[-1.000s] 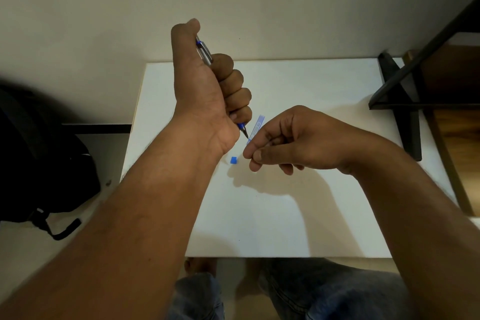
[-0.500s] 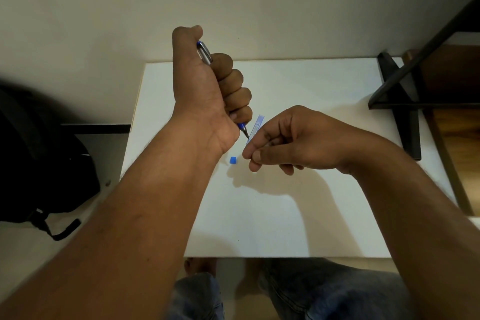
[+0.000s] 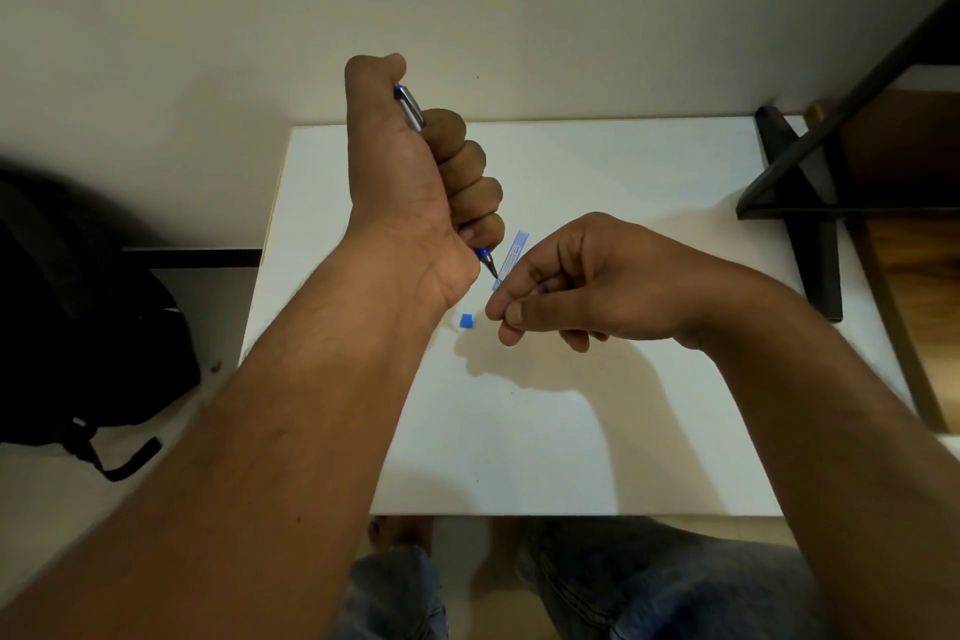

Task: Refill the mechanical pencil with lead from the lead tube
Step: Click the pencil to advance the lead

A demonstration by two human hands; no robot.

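My left hand point(image 3: 415, 187) is a fist around the blue and silver mechanical pencil point(image 3: 410, 107). The thumb sits over the pencil's top end, and its dark tip point(image 3: 491, 269) points down and to the right. My right hand point(image 3: 582, 286) hovers just right of the tip, thumb and forefinger pinched together as if on a thin lead, which is too fine to see clearly. The clear blue lead tube point(image 3: 515, 250) lies on the white table point(image 3: 623, 431) behind those fingers, its lower end hidden. The tube's small blue cap point(image 3: 466, 321) lies loose on the table below the tip.
A black metal stand point(image 3: 800, 203) occupies the table's right side, with a wooden surface beyond it. A black backpack point(image 3: 88, 327) lies on the floor to the left. A pale wall runs behind the table, and my knees show below its near edge.
My left thumb has come down slightly on the pencil's top end. The right hand, tube and cap have stayed where they were.
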